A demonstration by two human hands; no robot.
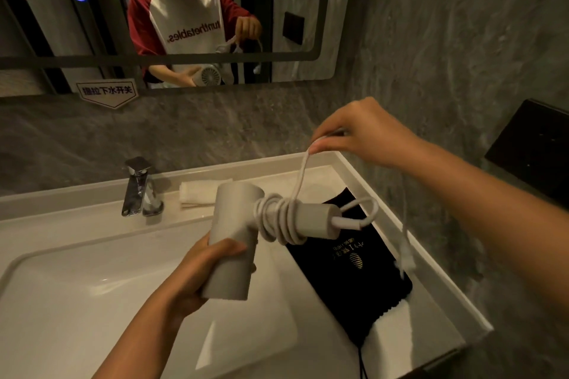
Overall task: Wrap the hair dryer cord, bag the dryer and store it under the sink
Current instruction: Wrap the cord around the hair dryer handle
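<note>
My left hand (pixel 197 274) grips the barrel of a white hair dryer (pixel 234 240) above the sink, its handle pointing right. Several turns of the white cord (pixel 278 218) lie around the handle. My right hand (pixel 357 132) pinches the cord above and to the right, holding it taut up from the coils. The cord's free end with the plug (pixel 405 257) dangles blurred below my right forearm. A black drawstring bag (pixel 348 280) with a gold logo lies flat on the counter to the right, under the handle.
A white sink basin (pixel 77 301) fills the lower left, with a chrome faucet (pixel 138 188) behind it. A folded white towel (pixel 197 192) rests on the counter by the wall. A mirror (pixel 308 9) hangs above, and a black wall box (pixel 529 148) sits at the right.
</note>
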